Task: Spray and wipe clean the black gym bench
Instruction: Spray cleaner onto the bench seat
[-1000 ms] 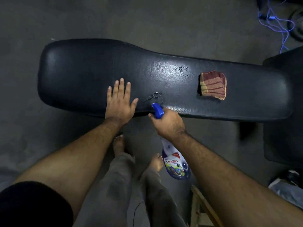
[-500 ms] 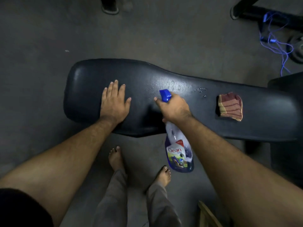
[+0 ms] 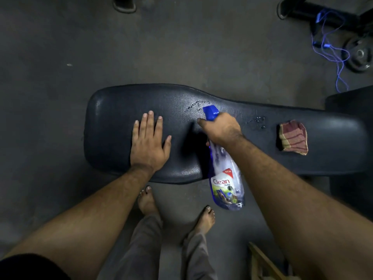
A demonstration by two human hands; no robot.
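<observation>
Right hand (image 3: 221, 129) grips spray bottle (image 3: 226, 178) over bench (image 3: 121, 110) middle; left hand (image 3: 149, 146) lies spread flat near its left end.

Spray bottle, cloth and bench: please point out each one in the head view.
Spray bottle (image 3: 227, 184): head view, on its label.
Cloth (image 3: 293, 137): head view, middle of the folded striped fabric.
Bench (image 3: 113, 126): head view, bare padding at its wide end.

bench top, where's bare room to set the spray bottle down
Bench: bare patch between the wet droplets and the folded cloth, and more beyond the cloth to the right. Wide end free left of the left hand. Crowded mid-bench, where the right hand holds the spray bottle.
</observation>
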